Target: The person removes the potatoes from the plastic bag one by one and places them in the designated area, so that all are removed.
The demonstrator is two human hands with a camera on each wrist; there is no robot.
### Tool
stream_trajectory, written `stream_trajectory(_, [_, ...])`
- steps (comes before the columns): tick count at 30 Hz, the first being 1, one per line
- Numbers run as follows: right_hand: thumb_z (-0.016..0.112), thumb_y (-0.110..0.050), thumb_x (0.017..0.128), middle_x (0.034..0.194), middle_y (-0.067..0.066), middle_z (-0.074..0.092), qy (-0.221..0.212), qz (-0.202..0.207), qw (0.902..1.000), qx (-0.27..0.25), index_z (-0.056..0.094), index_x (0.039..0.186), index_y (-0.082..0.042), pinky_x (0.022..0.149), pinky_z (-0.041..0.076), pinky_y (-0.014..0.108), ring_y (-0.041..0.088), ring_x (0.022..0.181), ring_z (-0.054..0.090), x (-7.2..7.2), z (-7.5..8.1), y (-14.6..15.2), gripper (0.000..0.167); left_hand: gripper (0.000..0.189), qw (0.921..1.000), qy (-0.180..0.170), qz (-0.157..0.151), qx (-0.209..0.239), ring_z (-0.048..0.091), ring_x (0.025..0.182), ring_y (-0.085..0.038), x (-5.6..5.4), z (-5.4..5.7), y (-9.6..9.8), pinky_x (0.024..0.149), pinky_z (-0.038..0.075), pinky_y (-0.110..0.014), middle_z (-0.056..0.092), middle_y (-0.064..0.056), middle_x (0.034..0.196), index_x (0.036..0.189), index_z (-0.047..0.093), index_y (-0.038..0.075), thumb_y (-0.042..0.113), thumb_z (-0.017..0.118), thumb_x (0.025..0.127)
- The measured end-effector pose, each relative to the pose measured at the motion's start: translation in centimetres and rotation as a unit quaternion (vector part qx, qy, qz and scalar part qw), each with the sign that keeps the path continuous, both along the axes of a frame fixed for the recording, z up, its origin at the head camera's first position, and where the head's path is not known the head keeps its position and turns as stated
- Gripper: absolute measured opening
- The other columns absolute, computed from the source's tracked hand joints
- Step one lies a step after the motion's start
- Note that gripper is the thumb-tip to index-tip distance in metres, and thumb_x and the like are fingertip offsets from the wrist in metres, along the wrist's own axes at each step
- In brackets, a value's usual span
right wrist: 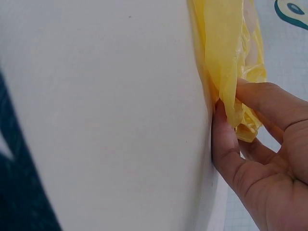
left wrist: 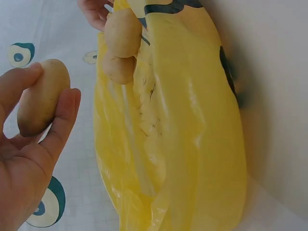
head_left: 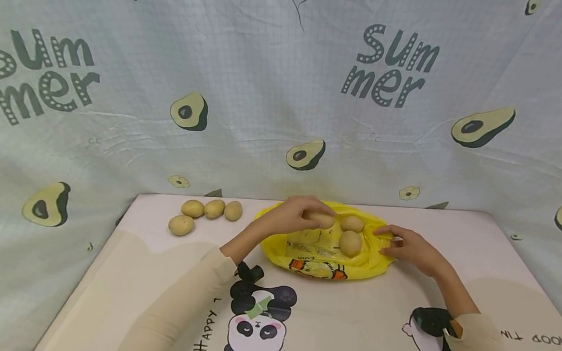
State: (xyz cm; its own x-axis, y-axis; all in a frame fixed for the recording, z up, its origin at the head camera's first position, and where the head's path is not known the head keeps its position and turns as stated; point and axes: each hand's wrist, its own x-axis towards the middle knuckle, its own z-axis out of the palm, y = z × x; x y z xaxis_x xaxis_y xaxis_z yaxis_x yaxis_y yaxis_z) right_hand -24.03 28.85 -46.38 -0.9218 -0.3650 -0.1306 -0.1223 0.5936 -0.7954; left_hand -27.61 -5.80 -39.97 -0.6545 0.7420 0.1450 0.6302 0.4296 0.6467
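A yellow plastic bag (head_left: 274, 247) lies spread open on the table, a printed figure on its near side. Inside it, toward the right, are two potatoes (head_left: 350, 243). My left hand (head_left: 294, 214) holds another potato (left wrist: 45, 96) between thumb and fingers, over the left part of the bag. At the bag's right end, my right hand (head_left: 412, 249) pinches the yellow edge; the right wrist view shows thumb and fingers (right wrist: 269, 101) on either side of the crumpled plastic.
Several potatoes (head_left: 214, 209) sit in a loose group at the back left of the table (head_left: 368, 328). The table cover carries panda prints (head_left: 256, 329). Behind the table hangs a pale curtain (head_left: 250, 72) printed with avocados.
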Motion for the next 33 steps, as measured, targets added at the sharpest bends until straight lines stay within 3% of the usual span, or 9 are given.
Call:
stream_trajectory(8, [0.07, -0.012, 0.095, 0.15, 0.028, 0.042, 0.004, -0.008, 1.0, 0.003, 0.059, 0.136, -0.003, 0.094, 0.054, 0.038, 0.041, 0.124, 0.049, 0.2, 0.2, -0.1, 0.043, 0.043, 0.9989, 0.034, 0.017, 0.029, 0.059, 0.12, -0.021, 0.4, 0.2, -0.9, 0.1, 0.048, -0.034, 0.067, -0.003, 0.13, 0.129, 0.071, 0.016, 0.011, 0.081, 0.087])
stream_trajectory(17, [0.07, -0.01, 0.095, 0.152, 0.028, 0.041, -0.002, -0.005, 1.0, 0.001, 0.06, 0.135, -0.004, 0.1, 0.052, 0.049, 0.045, 0.128, 0.048, 0.3, 0.0, -0.6, 0.041, 0.043, 0.9992, 0.033, 0.02, 0.013, 0.057, 0.125, -0.022, 1.3, 0.4, -2.7, 0.105, 0.047, -0.035, 0.064, -0.004, 0.135, 0.132, 0.066, 0.013, 0.015, 0.077, 0.09])
stream_trajectory(26, [0.07, -0.009, 0.095, 0.151, 0.029, 0.04, -0.013, -0.008, 0.9999, -0.005, 0.059, 0.134, -0.002, 0.091, 0.055, 0.036, 0.043, 0.123, 0.05, 0.1, 0.1, -0.4, 0.042, 0.045, 0.9985, 0.033, 0.039, 0.021, 0.057, 0.127, -0.023, 1.7, 1.2, -3.7, 0.104, 0.049, -0.037, 0.064, -0.005, 0.137, 0.134, 0.065, 0.01, 0.011, 0.076, 0.091])
stream_trajectory(33, [0.07, -0.009, 0.095, 0.152, 0.03, 0.038, -0.016, -0.009, 0.9998, -0.006, 0.059, 0.135, -0.002, 0.092, 0.055, 0.038, 0.045, 0.124, 0.05, 0.1, 0.2, -0.3, 0.042, 0.046, 0.998, 0.038, 0.041, 0.03, 0.061, 0.122, -0.023, 1.6, 1.5, -4.1, 0.101, 0.051, -0.034, 0.066, -0.006, 0.134, 0.133, 0.066, 0.009, 0.013, 0.078, 0.089])
